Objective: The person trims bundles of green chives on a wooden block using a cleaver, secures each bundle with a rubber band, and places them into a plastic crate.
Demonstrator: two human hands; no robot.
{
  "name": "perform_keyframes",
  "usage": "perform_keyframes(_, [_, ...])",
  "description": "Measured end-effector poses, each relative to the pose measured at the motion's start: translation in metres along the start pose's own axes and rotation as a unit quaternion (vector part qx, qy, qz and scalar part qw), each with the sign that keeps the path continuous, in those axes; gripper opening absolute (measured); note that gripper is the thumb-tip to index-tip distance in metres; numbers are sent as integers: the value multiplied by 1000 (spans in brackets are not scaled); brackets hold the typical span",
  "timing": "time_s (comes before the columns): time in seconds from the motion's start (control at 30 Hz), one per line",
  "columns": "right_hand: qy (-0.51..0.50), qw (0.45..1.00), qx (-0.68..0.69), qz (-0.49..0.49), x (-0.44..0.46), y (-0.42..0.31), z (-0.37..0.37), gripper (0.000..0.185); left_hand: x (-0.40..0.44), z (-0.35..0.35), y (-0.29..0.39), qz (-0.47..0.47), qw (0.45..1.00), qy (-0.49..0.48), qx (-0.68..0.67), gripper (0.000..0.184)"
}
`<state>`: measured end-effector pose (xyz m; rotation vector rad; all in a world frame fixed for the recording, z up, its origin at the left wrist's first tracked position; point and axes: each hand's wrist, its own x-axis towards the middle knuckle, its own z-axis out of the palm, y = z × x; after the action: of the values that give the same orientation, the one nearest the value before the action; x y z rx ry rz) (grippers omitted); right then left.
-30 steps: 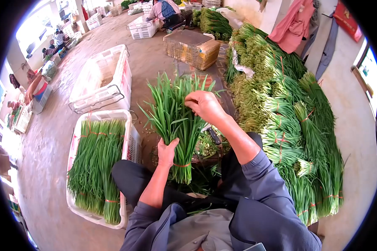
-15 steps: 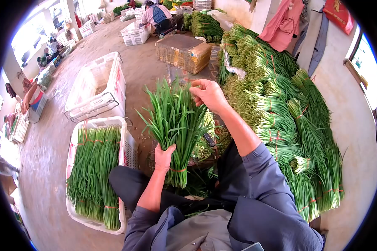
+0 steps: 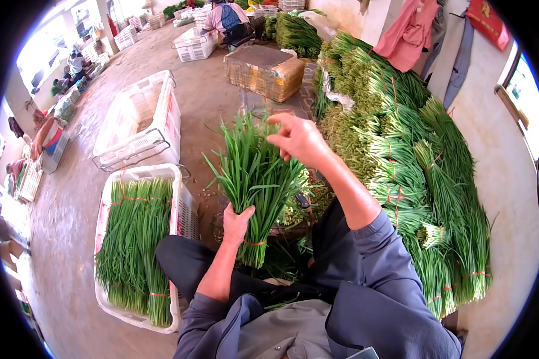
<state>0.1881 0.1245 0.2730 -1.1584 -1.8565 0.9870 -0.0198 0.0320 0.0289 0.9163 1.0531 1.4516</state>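
Observation:
My left hand point(image 3: 238, 222) is wrapped round a bundle of long green leafy stalks point(image 3: 254, 173), just above the orange band near its lower end. The bundle stands upright with its leaf tips fanned out at the top. My right hand point(image 3: 298, 140) is raised beside the upper right of the leaves, its fingers apart and curved, with nothing visible in them. Behind the bundle, a dark-handled knife point(image 3: 302, 200) lies among cut trimmings point(image 3: 292, 214), partly hidden.
At the left, a white crate point(image 3: 176, 206) holds banded bundles, with another white crate point(image 3: 172, 116) behind it. A taped box point(image 3: 263, 75) sits ahead. Bundles point(image 3: 401, 173) are piled at the right. A person point(image 3: 227, 21) sits at the far back.
The camera view has shifted slightly. My right hand has moved from the leaf tips to a little right of them, and its fingers have spread. My left hand keeps its hold.

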Motion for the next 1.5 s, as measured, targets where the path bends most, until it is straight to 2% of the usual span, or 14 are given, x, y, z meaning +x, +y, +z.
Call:
perform_keyframes(0.07, [-10,999,-40,-5,7,14,8,24,0,0,0,1,1000,1,8,29])
perform_keyframes(0.13, [63,933,-231,-270,21,38,17,19,-1,2,3,11,1000,-2,17,29])
perform_keyframes(0.2, [67,940,-212,-257,21,37,18,17,-2,2,5,16,999,-2,35,28])
perform_keyframes(0.27, [55,998,24,-1,16,20,13,16,-3,2,8,22,998,-2,52,28])
perform_keyframes(0.33, [131,950,278,-45,20,16,-14,17,-5,1,8,9,996,9,90,29])
perform_keyframes(0.53, [32,999,23,3,8,13,-9,23,-2,7,5,5,999,-8,51,30])
perform_keyframes(0.7, [-3,986,-110,-121,12,24,9,15,-4,3,4,16,996,-19,91,30])
perform_keyframes(0.87, [193,974,116,-37,16,12,-15,21,-5,2,6,12,997,-13,72,29])
perform_keyframes(0.93, [140,981,128,-48,12,6,-21,25,-4,2,6,19,997,-10,74,29])
perform_keyframes(0.97, [71,995,32,57,-4,-1,-29,29,-4,3,6,20,997,-10,78,29])
perform_keyframes(1.23, [-68,993,-77,59,-28,25,-4,21,-2,4,3,19,996,-5,87,29])
perform_keyframes(1.33, [-15,998,-2,68,-28,38,2,16,-1,3,7,22,996,0,87,29])
perform_keyframes(1.4, [132,984,91,72,-19,34,-12,17,-4,-1,8,21,988,6,154,28])
perform_keyframes(1.5, [59,995,65,37,-22,27,-17,17,-4,0,8,16,987,11,157,29])
